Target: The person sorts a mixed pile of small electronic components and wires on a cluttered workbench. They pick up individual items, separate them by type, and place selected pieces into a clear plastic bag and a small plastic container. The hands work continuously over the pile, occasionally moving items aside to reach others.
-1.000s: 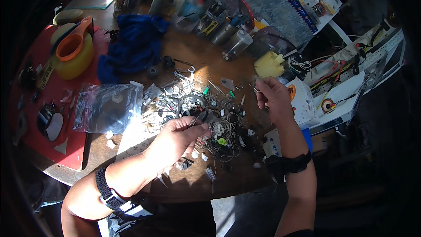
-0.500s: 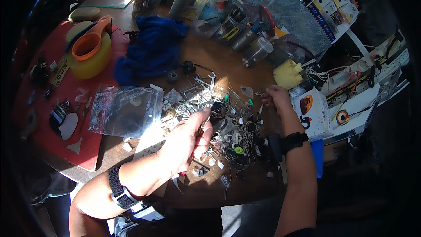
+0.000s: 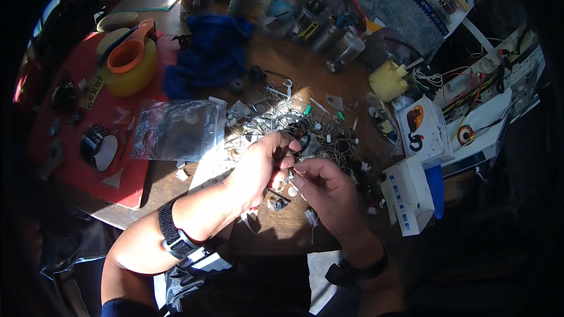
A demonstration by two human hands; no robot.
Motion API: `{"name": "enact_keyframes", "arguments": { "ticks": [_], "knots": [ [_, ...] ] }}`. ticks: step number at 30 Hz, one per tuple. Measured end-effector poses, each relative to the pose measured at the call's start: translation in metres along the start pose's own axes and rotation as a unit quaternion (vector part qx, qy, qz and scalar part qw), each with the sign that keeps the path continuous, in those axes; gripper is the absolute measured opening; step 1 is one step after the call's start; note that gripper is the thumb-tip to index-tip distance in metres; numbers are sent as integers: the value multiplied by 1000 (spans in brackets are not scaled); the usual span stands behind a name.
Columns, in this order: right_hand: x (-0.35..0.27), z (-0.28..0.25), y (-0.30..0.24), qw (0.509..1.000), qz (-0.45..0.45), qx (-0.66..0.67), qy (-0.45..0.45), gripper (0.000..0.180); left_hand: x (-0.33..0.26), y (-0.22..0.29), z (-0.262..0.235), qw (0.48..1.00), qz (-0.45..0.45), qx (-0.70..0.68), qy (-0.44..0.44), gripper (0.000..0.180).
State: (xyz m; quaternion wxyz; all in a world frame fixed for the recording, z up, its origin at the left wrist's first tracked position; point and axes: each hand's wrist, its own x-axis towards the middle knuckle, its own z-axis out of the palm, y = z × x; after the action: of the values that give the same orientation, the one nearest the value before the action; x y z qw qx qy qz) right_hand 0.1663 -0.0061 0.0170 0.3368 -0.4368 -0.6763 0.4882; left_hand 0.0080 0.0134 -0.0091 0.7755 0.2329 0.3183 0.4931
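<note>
Tiny part (image 3: 298, 172) is pinched in the right hand (image 3: 332, 194), thumb and forefinger nearly together right beside the curled left hand (image 3: 258, 161), and I can't tell what that one's gripping, if anything. It's too small to make out, but my guess is light, fiddly and easy to drop, so best held by its edge with fingertips. Just beyond sits the messy pile of wires and bits (image 3: 335, 144), with a clear plastic bag (image 3: 176, 132) to its left.
</note>
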Motion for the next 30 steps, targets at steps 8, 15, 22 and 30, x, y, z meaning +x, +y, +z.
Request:
{"name": "enact_keyframes", "arguments": {
  "ticks": [8, 15, 22, 30],
  "knots": [
    [7, 20, 25, 999, -13, -2, 53, 25, 5, -11, 3, 999, 18, 13, -31, 31],
    [19, 14, 32, 999, -23, 31, 31, 23, 12, -19, -4, 988, 101, 81, -89, 35],
    [24, 17, 27, 991, -7, 119, 56, 20, 3, -13, 4, 990, 77, 80, -83, 57],
    [20, 21, 20, 991, -4, 119, 67, 8, 4, -12, 7, 974, 127, 180, -52, 70]
  ]
}}
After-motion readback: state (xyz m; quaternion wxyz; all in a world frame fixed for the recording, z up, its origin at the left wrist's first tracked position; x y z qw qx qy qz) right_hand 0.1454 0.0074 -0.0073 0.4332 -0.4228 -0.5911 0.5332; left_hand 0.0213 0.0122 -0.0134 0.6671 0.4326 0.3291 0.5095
